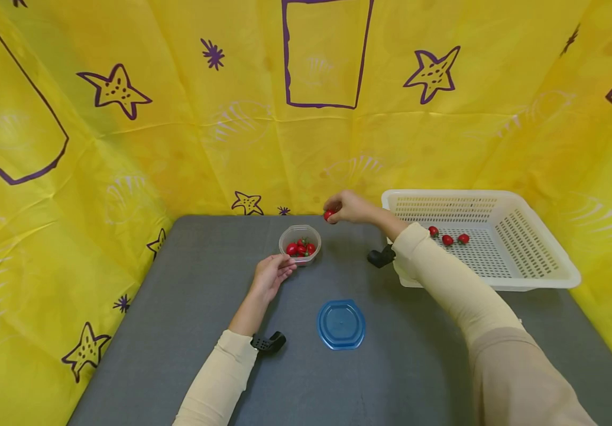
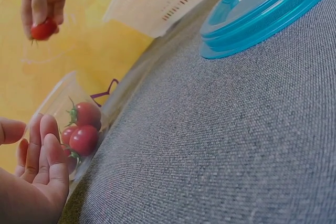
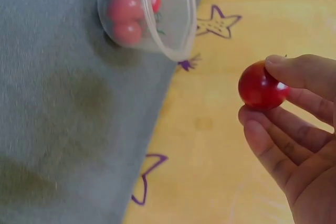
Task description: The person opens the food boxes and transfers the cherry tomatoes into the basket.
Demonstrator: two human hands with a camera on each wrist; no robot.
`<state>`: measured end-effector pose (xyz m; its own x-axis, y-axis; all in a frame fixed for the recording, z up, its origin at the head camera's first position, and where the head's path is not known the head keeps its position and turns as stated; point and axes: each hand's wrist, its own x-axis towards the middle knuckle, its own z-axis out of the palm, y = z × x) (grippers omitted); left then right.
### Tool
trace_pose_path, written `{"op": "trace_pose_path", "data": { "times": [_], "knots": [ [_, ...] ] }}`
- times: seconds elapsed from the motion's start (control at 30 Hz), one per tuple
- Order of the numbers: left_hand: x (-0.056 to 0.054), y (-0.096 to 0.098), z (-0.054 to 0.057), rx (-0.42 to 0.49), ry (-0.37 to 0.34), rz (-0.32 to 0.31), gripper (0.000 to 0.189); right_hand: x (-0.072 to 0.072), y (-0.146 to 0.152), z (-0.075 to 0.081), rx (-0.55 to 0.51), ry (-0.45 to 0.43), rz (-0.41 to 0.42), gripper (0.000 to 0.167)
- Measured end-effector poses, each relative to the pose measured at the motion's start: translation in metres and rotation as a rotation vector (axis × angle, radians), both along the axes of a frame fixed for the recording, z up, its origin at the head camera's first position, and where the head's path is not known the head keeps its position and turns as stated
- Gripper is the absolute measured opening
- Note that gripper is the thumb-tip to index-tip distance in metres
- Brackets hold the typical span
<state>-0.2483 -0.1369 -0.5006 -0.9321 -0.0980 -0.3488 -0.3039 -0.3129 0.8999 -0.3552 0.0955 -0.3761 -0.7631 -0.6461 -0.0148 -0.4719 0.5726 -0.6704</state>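
Observation:
My right hand [image 1: 352, 208] pinches a cherry tomato [image 3: 264, 85] between thumb and fingers, raised to the right of a small clear plastic tub [image 1: 300, 229]. Several red tomatoes [image 2: 84, 140] with green stems lie inside that tub near the table's back edge. At its near left side is my left hand [image 1: 272, 276], its fingers fairly straight and against the tub wall, the thumb held apart in the left wrist view. A blue lid [image 1: 340, 324] lies flat on the table in front of the tub.
A white perforated basket [image 1: 537, 236] stands at the right of the grey table [image 1: 188, 307], partly behind my right arm. Loose tomatoes [image 1: 447, 240] lie on its floor. A yellow patterned cloth [image 1: 178, 71] hangs behind and along the sides.

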Motion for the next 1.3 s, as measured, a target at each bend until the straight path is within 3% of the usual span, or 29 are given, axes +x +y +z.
{"op": "trace_pose_path", "data": {
  "times": [0.37, 0.73, 1.07, 1.3],
  "knots": [
    [0.000, 0.001, -0.001, 0.002, -0.008, 0.014, 0.008, -0.007, 0.044, 0.014, 0.057, 0.045, -0.097, 0.028],
    [0.000, 0.000, -0.001, 0.004, -0.014, 0.019, 0.010, -0.008, 0.086, 0.020, 0.084, 0.025, -0.184, 0.030],
    [0.000, 0.000, -0.001, -0.006, -0.013, 0.020, 0.009, -0.011, 0.123, 0.016, 0.157, -0.012, -0.231, 0.028],
    [0.001, 0.000, -0.001, -0.020, -0.014, 0.018, 0.011, -0.010, 0.140, 0.008, 0.260, -0.012, -0.220, 0.029]
  ]
}}
